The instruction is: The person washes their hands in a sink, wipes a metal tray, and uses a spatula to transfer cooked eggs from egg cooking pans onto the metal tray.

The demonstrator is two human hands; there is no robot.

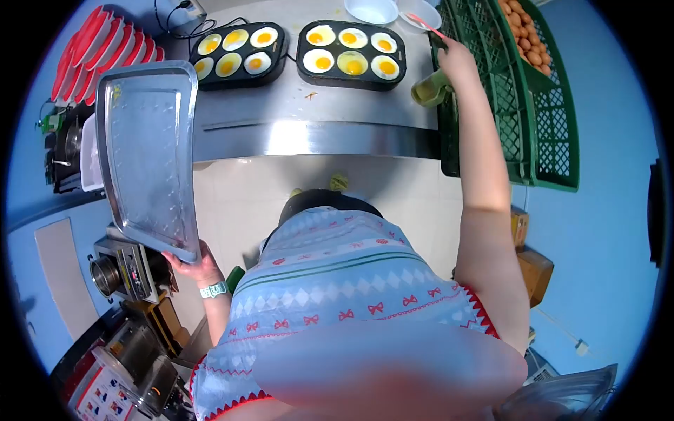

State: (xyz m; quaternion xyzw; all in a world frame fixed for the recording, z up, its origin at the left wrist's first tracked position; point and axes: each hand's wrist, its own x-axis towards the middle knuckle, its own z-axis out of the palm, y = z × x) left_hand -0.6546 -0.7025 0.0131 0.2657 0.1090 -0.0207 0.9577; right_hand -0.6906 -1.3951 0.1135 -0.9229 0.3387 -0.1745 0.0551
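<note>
My left hand (pixel 193 265) is closed on the near end of a shallow rectangular metal tray (pixel 147 151), which is tilted up at the left and holds no food. At the back right, my right hand (pixel 458 62) grips a slim pink-handled utensil (pixel 425 23). Its far end reaches over a small white bowl (pixel 430 12), and I cannot make out its tip. Just below that hand, a clear jug (pixel 430 90) with yellowish liquid stands at the counter's right. Two black egg pans, a left one (pixel 242 76) and a right one (pixel 351 78), hold several eggs with yellow yolks.
The steel counter (pixel 316 140) has its front edge before me. Green crates (pixel 554 151) line the right side, one with brown eggs (pixel 526 35). Red-and-white containers (pixel 105 42) are stacked at the left. Another pale bowl (pixel 371 10) sits at the back, and black cords (pixel 168 29) lie behind the left pan.
</note>
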